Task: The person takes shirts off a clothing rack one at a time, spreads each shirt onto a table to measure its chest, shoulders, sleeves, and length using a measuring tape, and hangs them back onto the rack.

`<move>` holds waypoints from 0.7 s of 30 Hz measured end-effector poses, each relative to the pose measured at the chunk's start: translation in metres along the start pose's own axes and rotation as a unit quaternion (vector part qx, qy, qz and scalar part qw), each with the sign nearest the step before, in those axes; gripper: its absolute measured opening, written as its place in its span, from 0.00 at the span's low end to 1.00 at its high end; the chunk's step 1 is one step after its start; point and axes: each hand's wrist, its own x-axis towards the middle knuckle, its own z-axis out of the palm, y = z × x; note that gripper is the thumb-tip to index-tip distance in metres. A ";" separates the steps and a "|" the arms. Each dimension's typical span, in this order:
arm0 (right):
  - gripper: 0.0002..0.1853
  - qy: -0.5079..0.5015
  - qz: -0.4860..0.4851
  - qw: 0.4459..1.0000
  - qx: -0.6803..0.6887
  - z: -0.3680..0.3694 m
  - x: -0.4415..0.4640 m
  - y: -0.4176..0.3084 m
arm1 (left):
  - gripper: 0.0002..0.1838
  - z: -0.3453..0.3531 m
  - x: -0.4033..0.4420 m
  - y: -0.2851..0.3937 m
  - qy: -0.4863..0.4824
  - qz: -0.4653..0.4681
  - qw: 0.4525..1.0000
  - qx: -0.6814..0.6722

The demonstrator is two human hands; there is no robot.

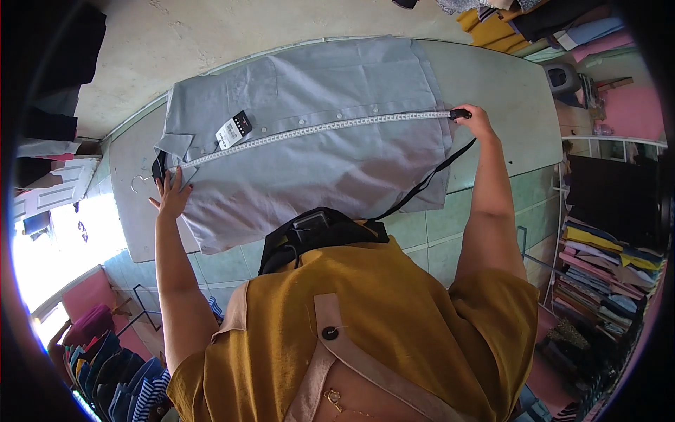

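Note:
A light grey button-up shirt (302, 91) lies spread on the table, its collar to the left and hem to the right. Across it, along the button placket, stretches a white tape measure (337, 125). My right hand (477, 121) is closed around the black end of the tape at the hem. At the collar my left hand (171, 195) rests with fingers spread, fingertips touching the tape's other end. A black-and-white tag (233, 130) lies on the shirt front beside the tape. A hanger hook (140, 183) sticks out past the collar.
The grey table (503, 91) runs under the shirt. Folded clothes (605, 267) are stacked on shelves at the right, and hanging clothes (119, 373) fill the lower left. More garments (555, 28) lie at the upper right. A black strap (429, 179) crosses the shirt's lower right.

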 end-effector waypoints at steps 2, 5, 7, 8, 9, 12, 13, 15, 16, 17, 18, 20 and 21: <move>0.16 -0.001 0.001 1.000 -0.020 -0.001 0.000 -0.002 | 0.35 0.000 0.000 0.000 0.001 0.002 1.000 -0.002; 0.16 -0.006 0.008 1.000 -0.012 -0.002 0.001 -0.001 | 0.35 0.005 0.004 -0.005 0.004 0.008 1.000 -0.012; 0.17 -0.011 0.017 1.000 -0.009 -0.003 0.001 -0.001 | 0.35 0.005 0.004 -0.005 0.007 0.012 1.000 -0.020; 0.17 -0.015 0.025 1.000 -0.005 -0.003 0.002 -0.001 | 0.35 0.005 0.004 -0.006 -0.002 0.015 1.000 -0.013; 0.17 -0.016 0.024 1.000 -0.005 -0.003 0.004 0.004 | 0.36 0.004 0.004 -0.006 -0.010 0.019 1.000 -0.006; 0.18 -0.019 0.020 1.000 -0.002 -0.001 0.009 0.012 | 0.35 0.007 0.005 -0.006 0.007 0.012 1.000 -0.019; 0.18 -0.020 0.018 1.000 -0.011 -0.002 0.008 0.011 | 0.35 0.007 0.005 -0.006 0.007 0.012 1.000 -0.019; 0.19 -0.020 0.016 0.999 -0.021 -0.002 0.007 0.008 | 0.36 0.006 0.004 -0.005 0.012 0.010 1.000 -0.018; 0.19 -0.018 0.014 0.999 -0.023 -0.003 0.006 0.007 | 0.36 0.005 0.003 -0.004 0.012 0.010 1.000 -0.018; 0.19 -0.016 0.012 0.999 -0.025 -0.003 0.006 0.005 | 0.36 0.004 0.002 -0.003 0.008 0.006 1.000 -0.013; 0.19 -0.016 0.011 0.999 -0.025 -0.003 0.006 0.007 | 0.35 0.002 0.001 -0.002 0.003 0.003 1.000 -0.007; 0.19 -0.016 0.008 1.000 -0.015 -0.002 0.008 0.011 | 0.35 0.003 0.002 -0.002 0.003 0.003 1.000 -0.005; 0.19 -0.016 0.008 1.000 -0.015 -0.002 0.008 0.011 | 0.35 0.003 0.002 -0.003 0.002 0.003 1.000 -0.003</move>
